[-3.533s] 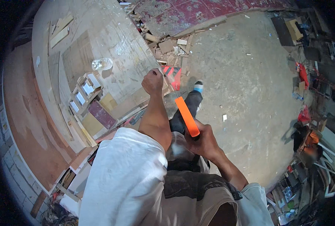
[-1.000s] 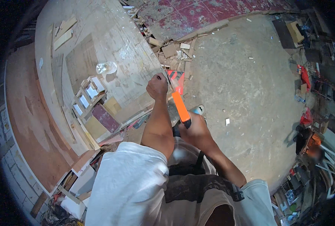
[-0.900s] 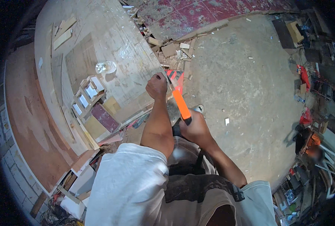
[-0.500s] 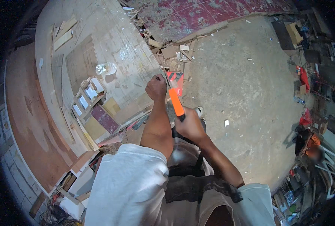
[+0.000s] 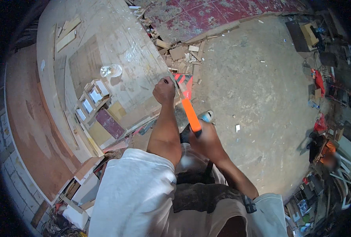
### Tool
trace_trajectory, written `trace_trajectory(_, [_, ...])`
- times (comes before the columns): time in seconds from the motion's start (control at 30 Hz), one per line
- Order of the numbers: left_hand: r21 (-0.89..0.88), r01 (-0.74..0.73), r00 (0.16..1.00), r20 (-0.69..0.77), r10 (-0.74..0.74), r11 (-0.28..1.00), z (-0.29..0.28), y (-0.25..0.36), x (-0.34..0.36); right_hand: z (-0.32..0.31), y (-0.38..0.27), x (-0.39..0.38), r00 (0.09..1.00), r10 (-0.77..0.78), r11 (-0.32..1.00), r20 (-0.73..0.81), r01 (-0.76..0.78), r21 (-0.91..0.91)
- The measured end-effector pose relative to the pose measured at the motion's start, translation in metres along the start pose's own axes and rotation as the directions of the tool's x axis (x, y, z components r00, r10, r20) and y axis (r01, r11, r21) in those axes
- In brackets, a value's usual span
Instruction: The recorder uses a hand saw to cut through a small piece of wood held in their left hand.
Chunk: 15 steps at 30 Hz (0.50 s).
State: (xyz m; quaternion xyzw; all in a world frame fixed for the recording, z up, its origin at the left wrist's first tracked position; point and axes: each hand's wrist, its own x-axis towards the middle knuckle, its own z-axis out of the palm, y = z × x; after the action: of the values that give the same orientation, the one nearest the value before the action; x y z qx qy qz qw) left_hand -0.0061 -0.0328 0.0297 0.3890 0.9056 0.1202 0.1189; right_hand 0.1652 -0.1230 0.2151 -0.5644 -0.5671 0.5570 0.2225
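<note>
My left hand (image 5: 164, 91) is closed in a fist over the near right edge of the wooden worktable (image 5: 138, 67). What it grips, if anything, is hidden by the fingers. My right hand (image 5: 208, 143) is wrapped round the dark end of an orange-and-black hand tool (image 5: 191, 114), low and to the right of the left hand. The tool's bright orange part points up and leftward, toward the table edge. A narrow brownish strip shows just past its tip; I cannot make out the tool's kind. Behind that spot is a red-and-black sheet (image 5: 187, 81).
On the table are a small wooden frame with white panes (image 5: 93, 98), a clear plastic container (image 5: 111, 71), a maroon board (image 5: 110, 123) and wood strips (image 5: 67, 40). Wood offcuts (image 5: 179, 53) lie heaped beyond the table edge. Clutter lines the right side of the concrete floor (image 5: 254, 94).
My right hand has drawn the orange-and-black tool back toward my body and slightly rightward. The left hand keeps its place at the table edge.
</note>
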Motion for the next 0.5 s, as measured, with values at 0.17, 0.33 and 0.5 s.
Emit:
trace_trajectory(0.17, [-0.008, 0.009, 0.998, 0.066, -0.009, 1.000, 0.005, 0.004, -0.001, 0.017, -0.001, 0.047, 0.998, 0.048, 0.999, 0.050, -0.048, 0.004])
trace_trajectory(0.33, [-0.002, 0.015, 1.000, 0.009, -0.015, 1.000, 0.001, 0.002, -0.002, 0.005, -0.006, 0.023, 0.997, 0.071, 0.997, 0.040, -0.072, 0.020])
trace_trajectory(0.5, [-0.010, -0.002, 1.000, -0.020, 0.002, 1.000, -0.001, -0.001, -0.002, -0.011, -0.032, 0.003, 0.990, 0.080, 0.993, 0.114, -0.089, 0.078])
